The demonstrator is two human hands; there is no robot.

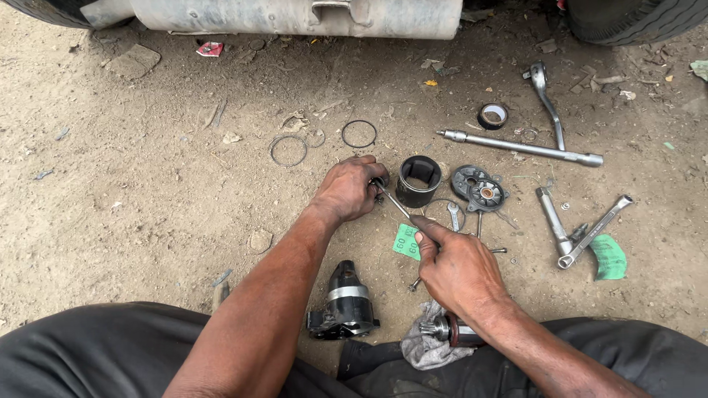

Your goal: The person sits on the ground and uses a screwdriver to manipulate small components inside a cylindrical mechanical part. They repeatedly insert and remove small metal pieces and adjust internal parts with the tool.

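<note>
A: Items on the dirt ground (147, 206), left to right?

B: Toward the far left-centre, two thin wire rings: one (288, 150), a second (359, 133) just beyond it. Nearer the person, a black motor housing (345, 302) with a silver band, lying just off the knees.

A: Left hand?

B: Left hand (346, 190), fingers curled onto a small dark part (378, 184) pinned against the ground. How tightly it grips I cannot tell; the part is mostly hidden under the fingertips.

A: And the tool?

B: A slim metal rod-like tool (394, 205), running diagonally. Its far tip meets the small part at the left fingers; its near end sits in the right hand (459, 269), closed around it with the forefinger laid along the shaft.

A: Around them?

B: A black cylindrical sleeve (418, 180), upright, just right of the left hand. A green paper slip (405, 242) under the tool. A grey rag (428, 346) with an armature shaft (450, 330) below the right wrist. Further right: a round end plate (478, 189), a roll of black tape (493, 116), a long extension bar (520, 146), a ratchet handle (547, 103), and a wrench (594, 231) beside a second green slip (609, 256) toward the right edge.
</note>
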